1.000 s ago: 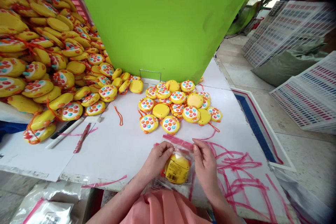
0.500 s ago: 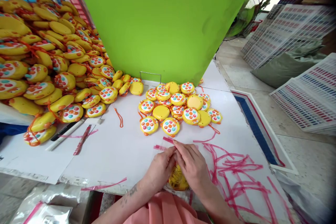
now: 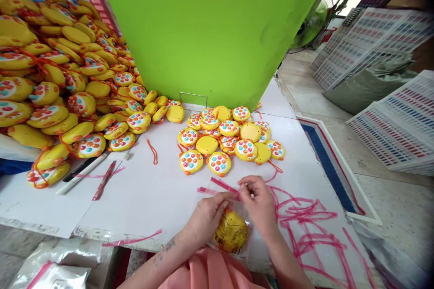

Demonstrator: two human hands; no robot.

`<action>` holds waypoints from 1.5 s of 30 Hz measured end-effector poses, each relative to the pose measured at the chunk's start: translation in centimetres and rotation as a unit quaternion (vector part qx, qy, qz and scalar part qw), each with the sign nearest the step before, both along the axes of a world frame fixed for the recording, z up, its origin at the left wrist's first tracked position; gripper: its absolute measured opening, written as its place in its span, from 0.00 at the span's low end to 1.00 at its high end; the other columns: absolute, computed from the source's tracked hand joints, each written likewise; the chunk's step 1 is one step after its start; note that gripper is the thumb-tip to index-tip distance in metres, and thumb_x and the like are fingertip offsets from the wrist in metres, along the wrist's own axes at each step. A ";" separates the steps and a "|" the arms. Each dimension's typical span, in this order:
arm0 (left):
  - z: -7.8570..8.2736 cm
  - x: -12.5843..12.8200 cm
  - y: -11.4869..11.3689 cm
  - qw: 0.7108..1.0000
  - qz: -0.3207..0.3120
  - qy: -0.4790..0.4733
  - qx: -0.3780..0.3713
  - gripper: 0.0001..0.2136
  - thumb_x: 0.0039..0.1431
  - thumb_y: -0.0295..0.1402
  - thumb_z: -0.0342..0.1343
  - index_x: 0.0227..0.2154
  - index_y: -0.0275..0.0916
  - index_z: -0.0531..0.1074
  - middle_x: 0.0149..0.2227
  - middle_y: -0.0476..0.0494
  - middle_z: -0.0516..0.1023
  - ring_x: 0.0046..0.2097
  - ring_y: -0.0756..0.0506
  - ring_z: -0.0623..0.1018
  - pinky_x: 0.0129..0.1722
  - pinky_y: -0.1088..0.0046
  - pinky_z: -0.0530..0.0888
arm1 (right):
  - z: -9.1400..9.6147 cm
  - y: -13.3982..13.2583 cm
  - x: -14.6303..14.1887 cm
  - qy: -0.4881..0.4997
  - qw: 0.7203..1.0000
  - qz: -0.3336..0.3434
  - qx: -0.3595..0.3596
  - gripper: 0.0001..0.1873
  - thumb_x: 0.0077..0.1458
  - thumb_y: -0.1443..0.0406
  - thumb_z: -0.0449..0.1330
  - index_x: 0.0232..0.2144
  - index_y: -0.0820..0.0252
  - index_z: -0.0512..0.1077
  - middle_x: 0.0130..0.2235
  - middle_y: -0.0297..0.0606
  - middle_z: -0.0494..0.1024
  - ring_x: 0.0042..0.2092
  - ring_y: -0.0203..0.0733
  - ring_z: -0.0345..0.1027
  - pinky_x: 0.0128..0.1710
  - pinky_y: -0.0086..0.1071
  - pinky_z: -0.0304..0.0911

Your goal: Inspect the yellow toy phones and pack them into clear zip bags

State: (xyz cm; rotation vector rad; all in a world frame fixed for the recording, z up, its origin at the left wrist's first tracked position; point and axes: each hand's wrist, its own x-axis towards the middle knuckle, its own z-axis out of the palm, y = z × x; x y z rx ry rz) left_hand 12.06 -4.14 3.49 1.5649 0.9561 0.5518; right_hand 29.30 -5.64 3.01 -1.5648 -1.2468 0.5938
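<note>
A clear plastic bag [image 3: 249, 221] lies at the table's near edge, with a yellow turtle-shaped toy [image 3: 233, 232] inside it. My left hand [image 3: 210, 212] pinches the bag's top edge between thumb and fingers. Up and to the right of the bag, my right hand [image 3: 259, 203] is raised with its fingers curled together. What sits in its fingertips is too small to make out. A pink strip [image 3: 222, 184] reaches from beyond the bag's top to near both hands. Just past them, several yellow toys [image 3: 219, 163] with coloured bumps are grouped on the table.
Tangled pink strips [image 3: 315, 216] cover the right side of the table [image 3: 135, 207]. A large heap of the toys [image 3: 74, 76] stands at left, near a red-handled cutter [image 3: 104, 181] and an orange cord loop [image 3: 152, 151]. A green board [image 3: 210, 31] rises at the back.
My right hand has moved up and right, away from the bag's top and my left hand. More of the bagged toy shows. My left hand stays on the bag.
</note>
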 end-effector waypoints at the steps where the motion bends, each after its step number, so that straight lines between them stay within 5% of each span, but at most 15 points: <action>1: -0.5 -0.2 0.2 0.999 0.013 -0.017 -0.028 0.14 0.65 0.36 0.44 0.48 0.44 0.71 0.41 0.45 0.80 0.43 0.45 0.78 0.43 0.71 0.71 | -0.4 0.1 1.6 0.074 0.996 -0.039 -0.016 0.03 0.54 0.67 0.58 0.34 0.58 0.69 0.26 0.31 0.72 0.23 0.33 0.63 0.22 0.27 0.61; 4: -2.2 -0.8 0.9 0.989 0.057 -0.069 -0.115 0.14 0.63 0.38 0.47 0.46 0.39 0.70 0.39 0.43 0.79 0.41 0.45 0.77 0.39 0.71 0.72 | -1.4 0.1 8.3 0.282 0.940 -0.191 0.007 0.13 0.40 0.65 0.68 0.30 0.60 0.69 0.26 0.30 0.74 0.22 0.31 0.66 0.21 0.26 0.63; 8: -4.0 -1.4 1.8 0.966 0.079 -0.127 -0.209 0.15 0.59 0.42 0.52 0.44 0.36 0.69 0.38 0.41 0.77 0.36 0.46 0.76 0.31 0.74 0.71 | -2.3 -1.5 16.6 0.302 0.909 -0.286 0.028 0.17 0.30 0.64 0.69 0.23 0.58 0.66 0.25 0.28 0.73 0.27 0.36 0.73 0.29 0.30 0.72; 14: -4.0 -1.5 2.1 0.946 0.083 -0.157 -0.271 0.22 0.54 0.47 0.57 0.44 0.35 0.69 0.37 0.41 0.76 0.37 0.45 0.76 0.32 0.73 0.71 | -1.6 -4.3 21.2 0.217 0.931 -0.234 -0.176 0.22 0.29 0.65 0.71 0.34 0.61 0.77 0.34 0.39 0.80 0.35 0.43 0.75 0.31 0.27 0.72; 18: -4.3 -1.6 2.2 0.952 0.071 -0.148 -0.257 0.20 0.51 0.44 0.62 0.41 0.34 0.72 0.32 0.44 0.76 0.33 0.48 0.74 0.32 0.74 0.70 | 1.1 -5.1 20.2 0.204 0.957 -0.188 -0.080 0.25 0.38 0.59 0.70 0.42 0.55 0.76 0.42 0.38 0.79 0.41 0.43 0.75 0.38 0.30 0.73; 22: -5.0 -1.7 2.3 0.952 0.070 -0.144 -0.263 0.16 0.52 0.43 0.61 0.36 0.34 0.74 0.32 0.45 0.75 0.32 0.49 0.73 0.32 0.75 0.70 | 2.6 -4.9 17.0 0.257 0.962 -0.082 -0.037 0.19 0.47 0.56 0.66 0.42 0.54 0.75 0.37 0.40 0.80 0.39 0.45 0.76 0.42 0.37 0.72; 26: -5.2 -1.8 2.4 0.944 0.062 -0.173 -0.274 0.15 0.52 0.43 0.61 0.35 0.35 0.73 0.31 0.46 0.75 0.32 0.49 0.74 0.32 0.74 0.70 | 2.5 -3.4 14.6 0.049 0.983 0.013 -0.174 0.18 0.49 0.54 0.62 0.40 0.55 0.76 0.36 0.42 0.80 0.39 0.50 0.75 0.41 0.42 0.70; 29: -4.9 -2.1 2.3 0.939 0.058 -0.195 -0.278 0.15 0.53 0.42 0.61 0.36 0.35 0.73 0.31 0.46 0.76 0.32 0.49 0.74 0.33 0.74 0.70 | 3.9 -2.7 14.1 -0.149 0.966 0.008 -0.212 0.18 0.48 0.53 0.62 0.38 0.56 0.77 0.37 0.43 0.79 0.39 0.50 0.73 0.39 0.40 0.68; 33: -4.3 -2.6 2.4 0.931 0.055 -0.217 -0.287 0.14 0.53 0.41 0.62 0.36 0.34 0.73 0.31 0.45 0.76 0.32 0.50 0.74 0.33 0.75 0.70 | 6.3 -2.5 12.5 -0.077 0.967 0.126 -0.208 0.19 0.58 0.51 0.54 0.39 0.58 0.75 0.33 0.39 0.78 0.36 0.44 0.71 0.38 0.33 0.66; 36: -4.1 -2.7 2.4 0.930 0.056 -0.221 -0.288 0.15 0.52 0.42 0.63 0.35 0.34 0.73 0.31 0.44 0.76 0.32 0.50 0.74 0.33 0.75 0.69 | 4.8 -1.7 9.2 -0.051 0.960 0.151 -0.231 0.19 0.56 0.51 0.56 0.37 0.59 0.75 0.32 0.38 0.78 0.35 0.43 0.71 0.35 0.32 0.65; 40: -4.2 -2.7 2.4 0.927 0.057 -0.234 -0.289 0.15 0.51 0.42 0.63 0.35 0.35 0.73 0.31 0.45 0.75 0.31 0.50 0.74 0.33 0.76 0.69 | 0.1 -0.4 4.9 0.039 0.950 0.189 -0.244 0.21 0.53 0.54 0.59 0.45 0.60 0.73 0.34 0.37 0.78 0.33 0.41 0.70 0.31 0.32 0.63; 45: -4.4 -2.8 2.3 0.923 0.060 -0.241 -0.294 0.16 0.51 0.42 0.63 0.36 0.35 0.74 0.31 0.45 0.75 0.33 0.49 0.74 0.36 0.74 0.70 | -2.5 0.0 3.1 0.124 0.952 0.158 -0.231 0.19 0.50 0.60 0.61 0.45 0.59 0.69 0.27 0.30 0.73 0.27 0.37 0.66 0.26 0.30 0.58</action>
